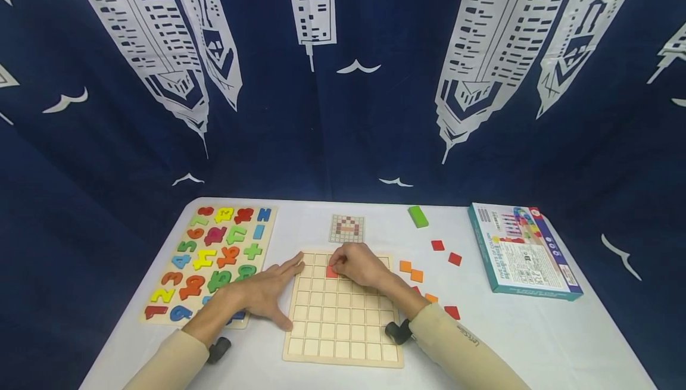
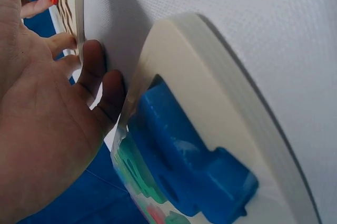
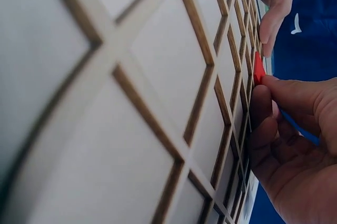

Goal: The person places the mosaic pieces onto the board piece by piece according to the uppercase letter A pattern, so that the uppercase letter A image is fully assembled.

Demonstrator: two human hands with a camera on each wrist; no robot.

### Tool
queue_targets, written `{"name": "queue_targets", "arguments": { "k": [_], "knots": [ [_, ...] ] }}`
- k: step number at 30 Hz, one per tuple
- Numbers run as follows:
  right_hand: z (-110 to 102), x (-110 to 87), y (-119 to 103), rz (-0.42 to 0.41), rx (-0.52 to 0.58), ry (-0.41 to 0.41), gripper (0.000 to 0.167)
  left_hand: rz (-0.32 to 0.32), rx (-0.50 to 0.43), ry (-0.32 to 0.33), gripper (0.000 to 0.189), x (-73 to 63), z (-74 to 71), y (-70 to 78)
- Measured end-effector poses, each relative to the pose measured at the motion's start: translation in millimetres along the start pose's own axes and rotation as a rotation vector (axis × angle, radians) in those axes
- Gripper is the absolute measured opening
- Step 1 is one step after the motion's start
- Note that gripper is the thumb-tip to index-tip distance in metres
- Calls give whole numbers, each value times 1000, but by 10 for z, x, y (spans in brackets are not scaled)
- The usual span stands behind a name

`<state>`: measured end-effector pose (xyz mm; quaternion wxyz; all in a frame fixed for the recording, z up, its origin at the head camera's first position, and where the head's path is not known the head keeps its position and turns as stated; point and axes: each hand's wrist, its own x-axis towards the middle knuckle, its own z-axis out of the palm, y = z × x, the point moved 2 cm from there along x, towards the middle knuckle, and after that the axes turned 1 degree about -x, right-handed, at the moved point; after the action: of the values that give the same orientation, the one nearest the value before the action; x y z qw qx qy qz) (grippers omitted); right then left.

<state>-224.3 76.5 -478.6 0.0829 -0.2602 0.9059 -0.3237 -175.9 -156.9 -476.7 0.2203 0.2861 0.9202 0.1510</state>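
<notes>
A wooden grid board [image 1: 343, 351] with square cells lies on the white table. Near its upper middle is a red square tile [image 1: 331, 272], pinched between thumb and finger of my right hand [image 1: 360, 264]. In the right wrist view the red tile [image 3: 258, 71] stands slightly tilted at the board's surface, by the fingertips. My left hand [image 1: 266, 292] spreads along the board's left edge, its thumb and fingertips touching that edge. A small pattern card [image 1: 347, 228] lies just beyond the board.
Loose red tiles [image 1: 454, 258] and orange tiles [image 1: 417, 275] lie right of the board. A number puzzle board [image 1: 155, 295] is under my left forearm's side. A green block [image 1: 418, 217] and a teal-edged box [image 1: 527, 253] stand at the back right.
</notes>
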Motion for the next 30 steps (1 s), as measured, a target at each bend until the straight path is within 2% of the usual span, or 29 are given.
{"name": "queue_targets", "arguments": {
  "k": [15,30],
  "knots": [
    [12,-12,-22,6,-24,-19,6,-1,-33,-18,125,12,-17,-3],
    [20,-2,-12,2,-59,-6,9,6,-23,-25,125,24,-11,-14]
  ]
}}
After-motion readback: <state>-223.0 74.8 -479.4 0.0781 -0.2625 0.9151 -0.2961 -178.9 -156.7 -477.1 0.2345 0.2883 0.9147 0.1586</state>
